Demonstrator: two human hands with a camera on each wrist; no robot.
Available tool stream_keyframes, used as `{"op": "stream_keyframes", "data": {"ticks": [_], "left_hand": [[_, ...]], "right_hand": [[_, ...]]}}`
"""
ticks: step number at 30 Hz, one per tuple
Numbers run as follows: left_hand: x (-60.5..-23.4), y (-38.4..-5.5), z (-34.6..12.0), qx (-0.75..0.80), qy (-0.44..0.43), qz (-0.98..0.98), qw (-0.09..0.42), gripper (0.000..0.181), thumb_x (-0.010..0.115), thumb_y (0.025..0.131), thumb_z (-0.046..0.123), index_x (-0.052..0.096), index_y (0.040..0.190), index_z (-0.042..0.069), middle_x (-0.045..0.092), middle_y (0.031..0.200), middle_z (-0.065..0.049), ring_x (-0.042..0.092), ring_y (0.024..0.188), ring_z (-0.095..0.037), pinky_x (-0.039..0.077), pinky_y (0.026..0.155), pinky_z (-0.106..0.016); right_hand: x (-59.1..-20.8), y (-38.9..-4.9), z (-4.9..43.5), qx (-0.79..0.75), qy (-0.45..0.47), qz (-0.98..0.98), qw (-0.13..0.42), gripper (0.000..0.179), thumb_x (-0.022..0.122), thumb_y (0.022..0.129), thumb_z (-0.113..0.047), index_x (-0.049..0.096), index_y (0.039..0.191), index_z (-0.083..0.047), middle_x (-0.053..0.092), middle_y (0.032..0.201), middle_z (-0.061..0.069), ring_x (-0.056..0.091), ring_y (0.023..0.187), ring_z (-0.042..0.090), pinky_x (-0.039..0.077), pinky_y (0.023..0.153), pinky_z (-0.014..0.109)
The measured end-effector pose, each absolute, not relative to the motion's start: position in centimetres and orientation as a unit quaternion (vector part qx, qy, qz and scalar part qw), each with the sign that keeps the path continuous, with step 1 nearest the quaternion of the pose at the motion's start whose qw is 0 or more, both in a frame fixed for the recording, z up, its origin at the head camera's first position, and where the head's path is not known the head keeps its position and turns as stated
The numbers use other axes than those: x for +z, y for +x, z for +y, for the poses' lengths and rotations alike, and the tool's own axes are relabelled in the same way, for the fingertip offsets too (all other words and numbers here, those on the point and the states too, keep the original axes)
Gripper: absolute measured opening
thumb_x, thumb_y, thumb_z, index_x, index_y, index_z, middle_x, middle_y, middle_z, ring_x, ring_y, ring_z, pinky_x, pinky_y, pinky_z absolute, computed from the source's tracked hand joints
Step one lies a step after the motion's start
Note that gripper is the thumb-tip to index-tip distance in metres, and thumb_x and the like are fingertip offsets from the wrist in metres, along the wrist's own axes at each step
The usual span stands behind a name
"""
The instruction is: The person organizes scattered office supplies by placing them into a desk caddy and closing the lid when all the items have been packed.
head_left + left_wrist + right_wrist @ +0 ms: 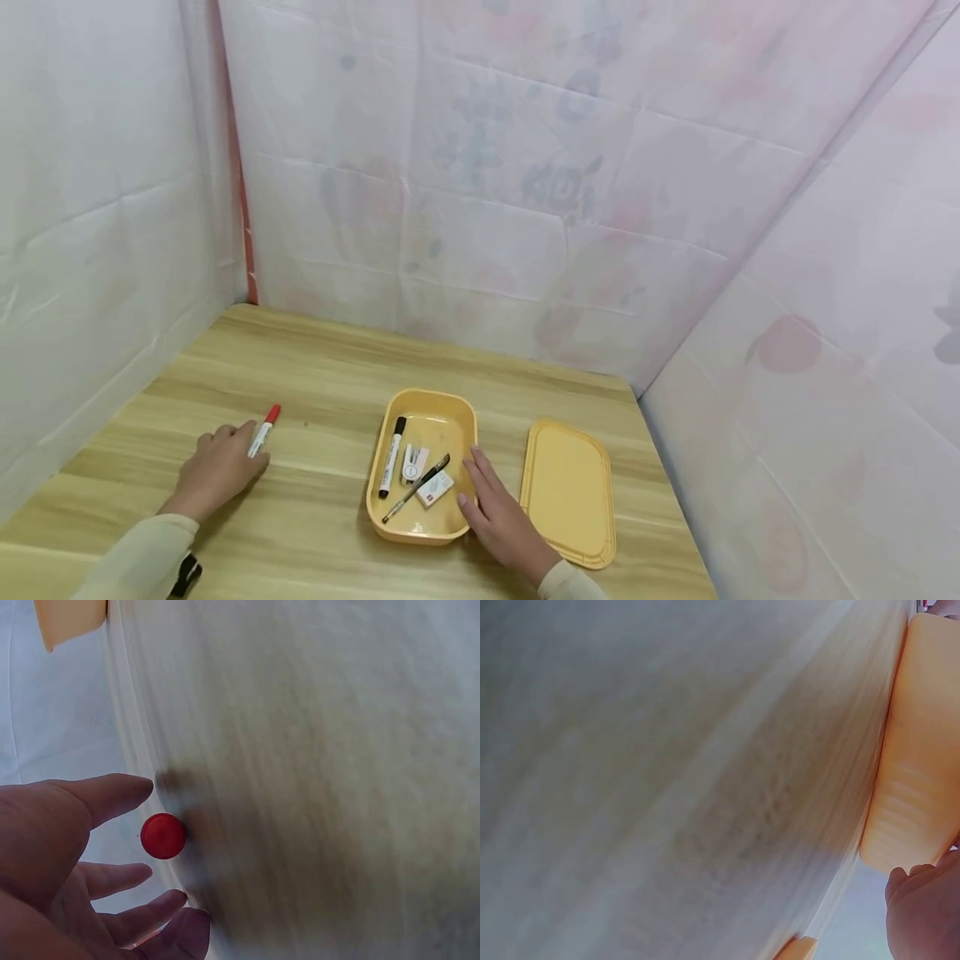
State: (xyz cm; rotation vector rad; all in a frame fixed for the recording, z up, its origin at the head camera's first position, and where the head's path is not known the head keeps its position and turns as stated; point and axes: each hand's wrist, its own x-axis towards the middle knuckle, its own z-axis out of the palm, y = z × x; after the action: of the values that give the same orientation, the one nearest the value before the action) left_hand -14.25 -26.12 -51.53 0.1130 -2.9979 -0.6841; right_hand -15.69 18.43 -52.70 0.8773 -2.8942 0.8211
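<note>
A white marker with a red cap (pixel 273 414) lies on the left of the table, angled away from me. My left hand (pixel 217 471) reaches around its near end. In the left wrist view, the red round end (pixel 163 836) of the marker shows between thumb and fingers, with gaps on both sides. My right hand (pixel 498 521) rests its extended fingers on the right rim of a yellow plastic box (pixel 423 537). Inside the box are a black-capped marker (pixel 392 458), a pen (pixel 416 489), a small white and grey item (pixel 412 464) and a small white block (pixel 435 488).
To the right of the box a yellow lid (pixel 567 492) lies flat on the wooden table (pixel 322 358). Pale printed sheets (pixel 480 167) hang behind the table and along both sides. A black strap (pixel 187 573) shows beneath the left sleeve.
</note>
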Motion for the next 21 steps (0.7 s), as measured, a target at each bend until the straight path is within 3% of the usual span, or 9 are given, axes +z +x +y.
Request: {"op": "stream_keyframes", "data": {"ticks": [13, 21], "left_hand": [[-51.79, -14.25, -25.47, -0.234, 0.028, -0.970, 0.053, 0.045, 0.059, 0.085, 0.010, 0.052, 0.126, -0.006, 0.050, 0.110, -0.036, 0.051, 0.084, -0.045, 0.043, 0.052, -0.048], [-51.70, -14.50, -25.31, -0.237, 0.017, -0.970, 0.049, 0.044, 0.059, 0.083, 0.006, 0.052, 0.124, -0.010, 0.056, 0.095, -0.027, 0.053, 0.068, -0.029, 0.043, 0.050, -0.042]], "right_hand": [[-52.72, -15.49, 18.64, 0.257, 0.278, -0.926, -0.002, 0.057, 0.039, 0.102, -0.039, 0.027, 0.151, -0.014, 0.009, 0.161, 0.000, 0.020, 0.144, 0.019, 0.031, 0.109, 0.048], [-52.40, -15.45, 18.59, 0.256, 0.283, -0.924, -0.003, 0.056, 0.039, 0.102, -0.038, 0.027, 0.151, -0.013, 0.009, 0.161, 0.001, 0.021, 0.144, 0.020, 0.033, 0.107, 0.049]]}}
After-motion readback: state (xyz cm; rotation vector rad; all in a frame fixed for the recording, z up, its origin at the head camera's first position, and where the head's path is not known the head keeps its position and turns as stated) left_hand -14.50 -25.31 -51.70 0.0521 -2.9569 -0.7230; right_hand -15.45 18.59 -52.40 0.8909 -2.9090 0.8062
